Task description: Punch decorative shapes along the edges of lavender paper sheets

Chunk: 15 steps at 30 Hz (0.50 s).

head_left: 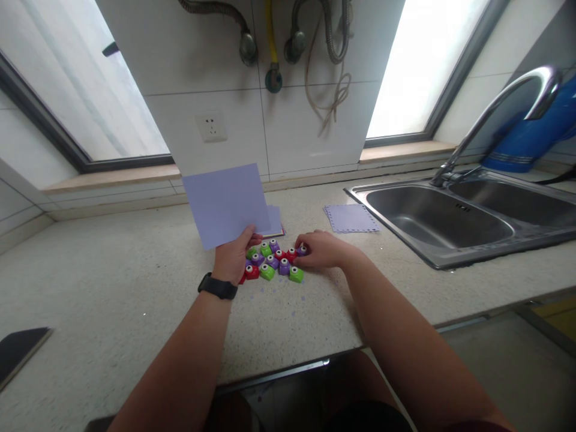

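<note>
My left hand (234,259), with a dark watch on its wrist, pinches the lower right edge of a plain lavender paper sheet (227,204), which it holds up at a tilt. Several small craft punches in red, green and purple lie clustered on the counter between my hands; a green punch (296,274) sits nearest me on the right. At the cluster's right end, the thumb and fingers of my right hand (321,249) close around a purple punch (302,250). Its lower part is partly hidden by the fingers.
Behind the punches lies a paper stack (273,221). Lavender sheets with notched edges (351,218) rest near the steel sink (432,258) and its faucet (490,114). Tiny paper bits dot the counter (180,324). A dark flat object (20,354) lies far left.
</note>
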Motion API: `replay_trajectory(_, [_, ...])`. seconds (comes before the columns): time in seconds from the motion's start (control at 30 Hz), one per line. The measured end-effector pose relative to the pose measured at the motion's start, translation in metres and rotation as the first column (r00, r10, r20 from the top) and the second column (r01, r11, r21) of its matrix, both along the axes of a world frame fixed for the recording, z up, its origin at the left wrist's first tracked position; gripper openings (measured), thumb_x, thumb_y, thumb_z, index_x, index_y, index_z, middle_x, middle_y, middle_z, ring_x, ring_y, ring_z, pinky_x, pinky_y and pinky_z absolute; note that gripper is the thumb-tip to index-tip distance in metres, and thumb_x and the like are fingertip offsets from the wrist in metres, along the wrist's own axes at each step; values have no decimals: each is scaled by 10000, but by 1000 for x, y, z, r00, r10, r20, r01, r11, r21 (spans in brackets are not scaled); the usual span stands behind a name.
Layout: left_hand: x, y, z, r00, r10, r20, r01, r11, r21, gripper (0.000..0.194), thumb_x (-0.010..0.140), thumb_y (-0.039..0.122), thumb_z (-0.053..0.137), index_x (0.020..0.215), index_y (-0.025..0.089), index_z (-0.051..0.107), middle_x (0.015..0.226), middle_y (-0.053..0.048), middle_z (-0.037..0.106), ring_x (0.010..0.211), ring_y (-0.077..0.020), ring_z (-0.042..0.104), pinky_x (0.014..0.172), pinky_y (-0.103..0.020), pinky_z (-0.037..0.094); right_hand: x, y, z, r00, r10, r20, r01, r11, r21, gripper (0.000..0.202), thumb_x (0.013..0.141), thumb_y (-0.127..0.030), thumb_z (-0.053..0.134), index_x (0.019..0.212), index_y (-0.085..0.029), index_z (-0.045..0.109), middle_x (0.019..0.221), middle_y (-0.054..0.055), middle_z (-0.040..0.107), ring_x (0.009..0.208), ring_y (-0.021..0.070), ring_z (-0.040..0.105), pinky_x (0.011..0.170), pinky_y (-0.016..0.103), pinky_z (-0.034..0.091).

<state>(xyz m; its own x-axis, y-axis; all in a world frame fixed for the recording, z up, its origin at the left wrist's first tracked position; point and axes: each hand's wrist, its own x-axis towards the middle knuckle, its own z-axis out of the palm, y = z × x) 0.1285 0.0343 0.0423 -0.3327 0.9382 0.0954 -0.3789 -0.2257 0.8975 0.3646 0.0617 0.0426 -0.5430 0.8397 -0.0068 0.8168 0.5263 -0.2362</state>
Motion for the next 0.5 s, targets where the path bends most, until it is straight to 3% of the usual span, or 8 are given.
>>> replay_trajectory(0.5, [0,0,1,1000,2,-5,-2,1000,1,308,627,294,885,833,136,721,677,-11,717,605,-155,687,609,-273,576,-1,2,0,1000,-25,-2,25,1000,-9,515,874,-678,591,1112,-238,714,1027,108,750,940,293,658,796,390,474])
